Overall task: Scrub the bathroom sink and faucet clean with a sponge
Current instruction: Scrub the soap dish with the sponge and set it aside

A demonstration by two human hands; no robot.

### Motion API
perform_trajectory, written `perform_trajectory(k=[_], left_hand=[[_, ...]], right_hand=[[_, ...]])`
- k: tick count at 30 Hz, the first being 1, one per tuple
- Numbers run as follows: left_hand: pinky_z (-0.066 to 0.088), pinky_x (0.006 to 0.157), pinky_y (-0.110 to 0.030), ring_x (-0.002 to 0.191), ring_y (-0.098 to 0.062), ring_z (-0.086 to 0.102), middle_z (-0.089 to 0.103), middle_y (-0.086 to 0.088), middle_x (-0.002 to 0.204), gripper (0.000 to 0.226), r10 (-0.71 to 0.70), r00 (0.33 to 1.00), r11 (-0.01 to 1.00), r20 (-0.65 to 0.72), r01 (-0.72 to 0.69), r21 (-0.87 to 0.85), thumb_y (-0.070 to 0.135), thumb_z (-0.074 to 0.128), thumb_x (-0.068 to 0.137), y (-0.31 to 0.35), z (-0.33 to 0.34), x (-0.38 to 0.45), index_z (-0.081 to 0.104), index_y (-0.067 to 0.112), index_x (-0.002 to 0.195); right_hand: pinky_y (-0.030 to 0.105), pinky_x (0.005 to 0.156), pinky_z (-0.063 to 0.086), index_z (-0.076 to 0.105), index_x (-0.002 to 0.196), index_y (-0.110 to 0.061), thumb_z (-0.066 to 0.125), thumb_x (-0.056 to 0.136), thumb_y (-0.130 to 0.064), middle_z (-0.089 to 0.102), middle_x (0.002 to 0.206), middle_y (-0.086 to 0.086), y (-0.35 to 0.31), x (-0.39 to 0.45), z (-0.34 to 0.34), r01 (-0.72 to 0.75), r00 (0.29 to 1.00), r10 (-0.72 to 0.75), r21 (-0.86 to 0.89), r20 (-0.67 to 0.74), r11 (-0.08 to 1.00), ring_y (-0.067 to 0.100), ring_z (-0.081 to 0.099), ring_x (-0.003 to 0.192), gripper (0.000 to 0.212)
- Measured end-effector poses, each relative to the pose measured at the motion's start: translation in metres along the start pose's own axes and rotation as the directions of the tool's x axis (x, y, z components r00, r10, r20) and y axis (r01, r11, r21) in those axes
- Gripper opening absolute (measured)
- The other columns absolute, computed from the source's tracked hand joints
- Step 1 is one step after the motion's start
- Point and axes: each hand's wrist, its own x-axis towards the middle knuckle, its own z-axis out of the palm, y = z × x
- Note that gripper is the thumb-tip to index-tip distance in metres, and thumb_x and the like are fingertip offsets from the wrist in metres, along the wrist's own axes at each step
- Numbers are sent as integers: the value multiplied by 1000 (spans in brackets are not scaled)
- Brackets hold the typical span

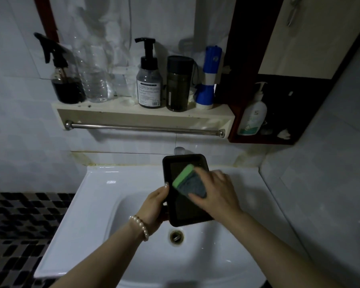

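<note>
A white sink (104, 204) fills the lower middle of the view, its drain (176, 236) below my hands. Over the basin my left hand (155, 206) grips the left edge of a dark rectangular tray (187, 210), held tilted. My right hand (214, 192) holds a green and grey sponge (188, 181) against the tray's inner face. Only the top of the faucet (179, 150) shows behind the tray; the rest is hidden.
A wall shelf (141, 114) carries a dark spray bottle (66, 80), a clear bottle (95, 80), a pump bottle (149, 80), a dark tumbler (179, 84) and a blue torch (208, 77). A towel rail (143, 128) runs beneath. A lotion bottle (253, 113) stands in the right cabinet.
</note>
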Motion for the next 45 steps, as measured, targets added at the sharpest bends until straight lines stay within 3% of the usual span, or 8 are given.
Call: perform_trajectory(k=[5,9,15,21,26,32,38,45], left_hand=[[55,81,-49,101,-36,65,68,-12,112,43,-42,981,999,189,41,9,17,64,81,1,11,-10,56,28,122],[55,75,-47,97,-35,66,70,-11,97,65,-47,977,999,207,45,18,-7,64,75,2,2,-13,50,32,125],[55,68,-42,93,-35,68,72,-12,96,64,-24,985,1000,173,25,-7,-20,51,79,2,6,-16,51,25,124],[56,73,-49,95,-36,67,70,-16,100,63,28,991,999,134,-25,-22,-19,52,80,-3,19,-19,52,28,122],[56,74,-50,92,-34,68,67,-16,103,66,59,996,998,69,-60,12,-20,52,80,-5,19,-21,53,32,121],[57,64,-42,89,-34,69,71,-13,100,60,96,994,980,-56,-104,-168,-18,48,82,0,18,-14,49,25,124],[57,68,-44,94,-35,68,70,-15,104,59,71,997,986,38,-65,-157,-15,52,82,1,13,-13,48,24,126],[56,70,-44,98,-38,66,68,-20,107,58,98,990,959,104,-66,-274,-3,63,70,12,7,-7,53,19,122]], right_hand=[[35,88,39,45,138,-21,60,82,-45,60,116,8,-18,15,4,-283,953,291,100,-79,954,28,45,108,63],[32,88,43,58,129,-20,65,79,-41,59,109,6,-40,16,10,-120,986,145,252,-85,960,25,48,107,55],[34,63,52,74,101,-7,84,58,-29,61,78,13,-36,24,13,-75,977,75,6,-199,997,34,59,71,50],[37,75,44,68,111,-12,73,74,-34,52,103,16,-21,37,11,-350,915,346,17,-209,937,34,52,86,44],[35,86,40,51,134,-23,58,82,-46,46,118,11,-22,34,19,-344,936,345,29,-65,939,31,45,104,57],[34,85,42,50,126,-22,64,72,-46,45,118,8,-10,16,19,-354,935,352,30,46,935,29,44,106,60],[28,83,42,51,132,-19,64,80,-38,46,116,10,-6,-3,27,-435,900,434,148,46,888,27,43,107,57],[21,90,42,46,138,-23,65,83,-40,44,121,3,-34,-16,26,-300,949,315,371,19,879,18,44,112,61]])
